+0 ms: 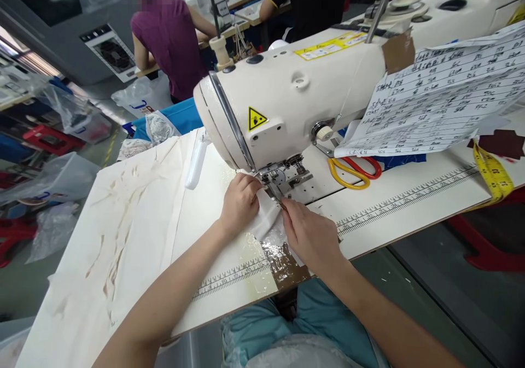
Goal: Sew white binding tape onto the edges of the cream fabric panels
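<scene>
A small piece of white cloth (266,217) lies under the presser foot (274,186) of a cream sewing machine (287,100). My left hand (240,201) is curled on the cloth's left side, fingertips pressing it close to the needle. My right hand (309,234) pinches the cloth's right edge just in front of the foot. Both hands rest on the white sewing table (205,231).
Orange-and-red scissors (356,169) lie behind the needle plate. A printed paper sheet (443,100) is taped over the machine arm, a yellow tape measure (494,174) hangs at the right. Stained cloth (118,231) covers the left. Two people work at the back; teal fabric (295,324) sits in my lap.
</scene>
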{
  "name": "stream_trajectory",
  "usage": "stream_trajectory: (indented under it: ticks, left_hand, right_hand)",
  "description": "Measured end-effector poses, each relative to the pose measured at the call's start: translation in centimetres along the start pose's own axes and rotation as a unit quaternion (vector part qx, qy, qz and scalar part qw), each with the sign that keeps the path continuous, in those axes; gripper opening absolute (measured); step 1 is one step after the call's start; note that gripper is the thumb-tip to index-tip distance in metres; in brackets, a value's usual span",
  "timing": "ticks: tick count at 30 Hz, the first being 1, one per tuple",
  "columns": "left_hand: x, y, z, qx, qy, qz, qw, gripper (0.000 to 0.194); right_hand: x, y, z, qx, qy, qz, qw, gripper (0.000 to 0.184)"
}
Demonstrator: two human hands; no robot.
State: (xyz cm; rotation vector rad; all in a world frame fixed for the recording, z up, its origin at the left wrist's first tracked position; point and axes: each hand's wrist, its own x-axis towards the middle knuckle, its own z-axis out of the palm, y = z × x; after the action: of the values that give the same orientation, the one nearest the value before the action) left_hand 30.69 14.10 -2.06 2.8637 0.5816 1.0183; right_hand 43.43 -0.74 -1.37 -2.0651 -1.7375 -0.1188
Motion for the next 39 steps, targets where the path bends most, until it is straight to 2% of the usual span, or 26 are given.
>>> stream_trajectory:
  ticks: [2, 5, 8, 11, 15, 20, 28, 39]
  left_hand:
    - [0.1, 0.2, -0.2, 0.018, -0.034, 0.017, 0.999, 0.020]
    - [0.1, 0.3, -0.8, -0.010, -0.081, 0.022, 0.996, 0.025]
    - [0.0, 0.6, -1.7, -0.046, -0.111, 0.027, 0.992, 0.030]
    - [-0.1, 1.6, -2.3, -0.016, -0.143, 0.019, 0.989, 0.032]
    - [-0.2, 3.6, -2.2, 0.046, -0.170, -0.014, 0.984, 0.028]
    - [-1.1, 4.7, -1.8, 0.050, -0.153, -0.040, 0.986, 0.036]
    - [-2.0, 3.6, -2.2, -0.007, -0.164, -0.032, 0.986, 0.045]
    - [-2.0, 4.2, -1.4, 0.056, -0.155, -0.027, 0.986, 0.044]
  right_hand:
    - [-0.1, -0.1, 0.0, -0.016, 0.016, -0.007, 1.000, 0.029]
    - [-1.3, -0.2, -0.3, -0.026, 0.059, -0.016, 0.998, 0.029]
    - [-3.7, 0.0, -1.4, 0.023, 0.091, -0.019, 0.995, 0.028]
    - [-6.4, 0.4, -2.8, 0.091, 0.074, -0.020, 0.993, 0.025]
    - [-8.1, 1.1, -4.0, 0.098, 0.050, -0.048, 0.993, 0.023]
    - [-7.8, 1.5, -3.9, 0.065, 0.053, -0.078, 0.993, 0.024]
    - [-7.6, 1.5, -3.8, 0.018, 0.040, -0.083, 0.996, 0.027]
    - [-6.6, 1.4, -3.5, -0.016, 0.031, -0.085, 0.996, 0.026]
